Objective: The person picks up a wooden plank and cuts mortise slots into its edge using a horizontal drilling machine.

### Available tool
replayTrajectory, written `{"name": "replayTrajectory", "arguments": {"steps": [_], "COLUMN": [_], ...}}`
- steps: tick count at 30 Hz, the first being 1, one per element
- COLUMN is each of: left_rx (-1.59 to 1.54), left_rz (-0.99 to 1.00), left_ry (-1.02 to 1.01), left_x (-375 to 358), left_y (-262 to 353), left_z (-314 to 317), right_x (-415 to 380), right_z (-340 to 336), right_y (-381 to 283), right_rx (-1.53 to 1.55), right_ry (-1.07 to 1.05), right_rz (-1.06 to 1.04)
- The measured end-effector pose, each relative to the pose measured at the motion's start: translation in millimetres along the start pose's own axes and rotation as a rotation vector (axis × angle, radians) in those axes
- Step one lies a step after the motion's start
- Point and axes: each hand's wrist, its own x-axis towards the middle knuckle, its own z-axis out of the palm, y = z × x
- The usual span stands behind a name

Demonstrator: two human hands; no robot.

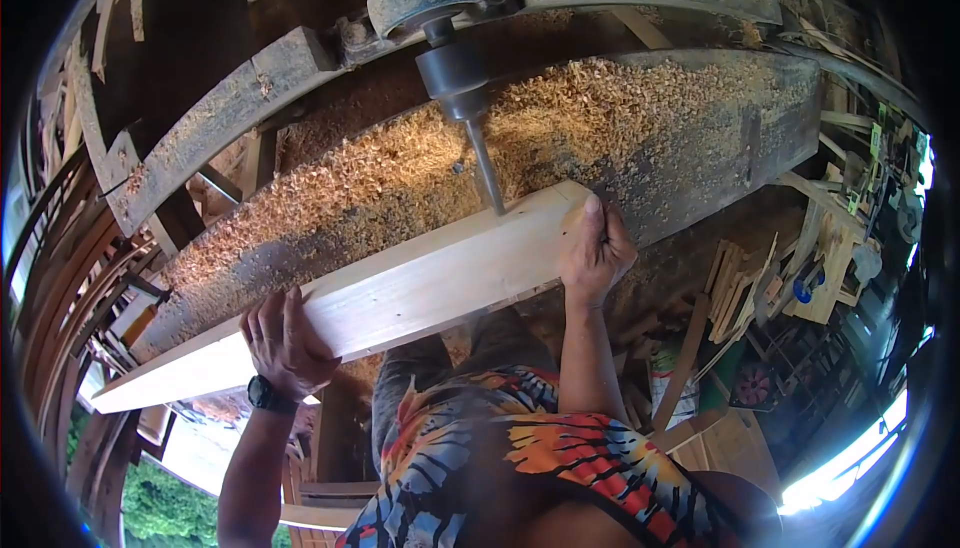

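Currently grasping long pale squared wooden beam (pixel 430 288) with left-hand grip (pixel 287 345) and right-hand grip (pixel 597 253), at tip of slender grey metal drill bit (pixel 484 168).

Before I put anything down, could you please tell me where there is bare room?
The board is bare between the left hand and right hand. The table beyond the right hand is only dusted. Shavings crowd it behind the drill bit.
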Motion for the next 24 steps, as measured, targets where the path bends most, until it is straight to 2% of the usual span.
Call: {"name": "replayTrajectory", "arguments": {"steps": [24], "left_rx": [-0.021], "left_rz": [-0.039], "left_ry": [0.011], "left_x": [-0.7], "left_y": [-0.3], "left_z": [4.5], "right_x": [3.7], "right_z": [-1.0], "right_y": [3.0], "right_rx": [0.001], "right_ry": [0.001], "right_rz": [-0.005]}}
